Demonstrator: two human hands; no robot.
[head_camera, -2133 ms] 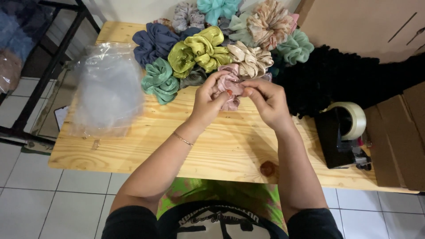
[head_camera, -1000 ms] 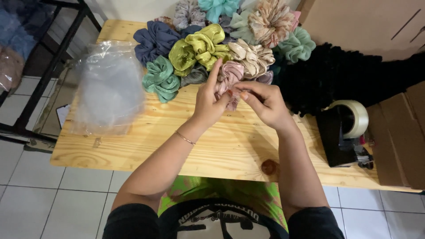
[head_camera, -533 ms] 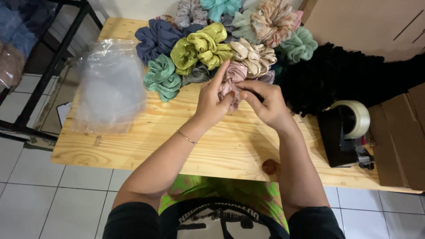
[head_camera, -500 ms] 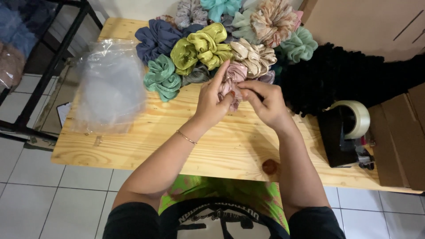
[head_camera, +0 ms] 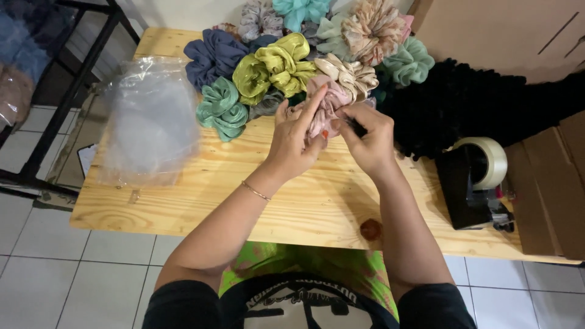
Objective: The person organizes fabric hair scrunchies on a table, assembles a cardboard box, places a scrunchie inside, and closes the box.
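**Both hands on a pink scrunchie at the middle of the table**

Nearest me, the wooden table runs left to right, with a dark knot in the wood at its near edge. Just beyond that I see the left hand and the right hand meeting over the table's middle, both closed on the pink scrunchie. The left hand cups it from the left with one finger stretched up along the fabric; the right hand pinches its right side with narrow fingers. The scrunchie is bunched, its long axis running roughly near to far and leaning a little to the right; it sits at the near edge of the pile.

Compared with two seconds ago, the hands hold the same spot and the same scrunchie; the left finger now stands straighter along the fabric.

To the left lies a clear plastic bag. To the right stands a black tape dispenser. Farther off, the pile of scrunchies spreads across the far edge, green, yellow-green, navy and cream, with a heap of black fabric at far right.
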